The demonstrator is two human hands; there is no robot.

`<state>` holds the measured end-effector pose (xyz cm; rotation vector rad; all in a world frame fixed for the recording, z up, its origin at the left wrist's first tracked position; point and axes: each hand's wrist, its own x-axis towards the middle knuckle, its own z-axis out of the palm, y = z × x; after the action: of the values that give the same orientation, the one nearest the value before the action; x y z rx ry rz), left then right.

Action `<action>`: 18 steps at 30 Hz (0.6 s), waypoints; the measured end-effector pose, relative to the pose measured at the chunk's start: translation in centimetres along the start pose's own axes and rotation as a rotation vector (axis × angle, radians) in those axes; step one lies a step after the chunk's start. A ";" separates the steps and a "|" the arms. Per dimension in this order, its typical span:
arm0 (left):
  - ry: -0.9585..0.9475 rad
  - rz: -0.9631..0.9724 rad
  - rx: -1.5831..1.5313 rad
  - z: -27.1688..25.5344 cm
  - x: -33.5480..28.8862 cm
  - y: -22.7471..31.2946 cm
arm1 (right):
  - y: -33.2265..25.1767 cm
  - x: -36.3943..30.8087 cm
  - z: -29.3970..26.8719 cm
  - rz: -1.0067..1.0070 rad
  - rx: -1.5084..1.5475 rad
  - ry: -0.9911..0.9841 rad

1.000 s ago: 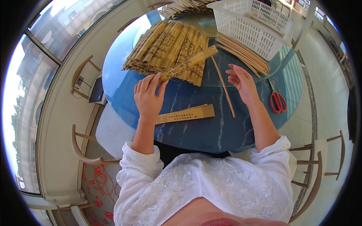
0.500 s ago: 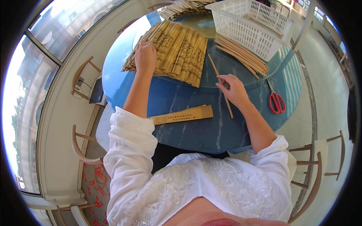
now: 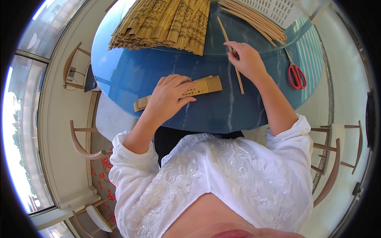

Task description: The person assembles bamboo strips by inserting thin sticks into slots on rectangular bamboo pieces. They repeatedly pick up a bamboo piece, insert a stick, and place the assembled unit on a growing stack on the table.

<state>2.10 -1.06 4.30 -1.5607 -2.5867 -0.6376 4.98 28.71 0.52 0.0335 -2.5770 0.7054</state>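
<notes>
My left hand (image 3: 170, 93) lies over a long, flat gold-brown printed paper packet (image 3: 208, 85) near the table's front edge, thumb on its near side and fingers curled over its far side. My right hand (image 3: 247, 59) pinches a thin, pale wooden stick (image 3: 239, 77) between thumb and fingers. The stick slants over the blue tabletop, its near end just right of the packet. A broad pile of similar gold-brown printed packets (image 3: 166, 25) lies beyond my left hand, overlapping in rows. Several more wooden sticks (image 3: 258, 22) lie bundled beyond my right hand.
The round table has a blue marbled top (image 3: 210, 115) and a raised glass disc. Red-handled scissors (image 3: 296, 76) lie at the right. A white slatted plastic basket (image 3: 279, 14) stands at the back right. Wooden chairs (image 3: 329, 174) surround the table.
My left hand has come back from the pile to the packet near me and closed over it. My right hand still holds the stick. The whole view has tilted nearer to me.
</notes>
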 end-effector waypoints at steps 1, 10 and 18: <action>0.002 -0.013 0.020 1.0 -0.7 0.1 | 0.1 -0.2 0.1 0.001 0.002 0.009; 0.208 -0.029 -0.057 3.6 -1.5 -1.2 | -0.3 0.4 -0.6 0.243 0.682 0.069; 0.336 -0.054 -0.003 2.9 -0.9 -1.4 | 1.7 1.2 -1.6 0.161 1.689 0.008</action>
<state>1.84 -1.27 0.97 -1.2592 -2.3828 -0.8280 4.39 31.12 1.46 0.3319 -1.2457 2.5764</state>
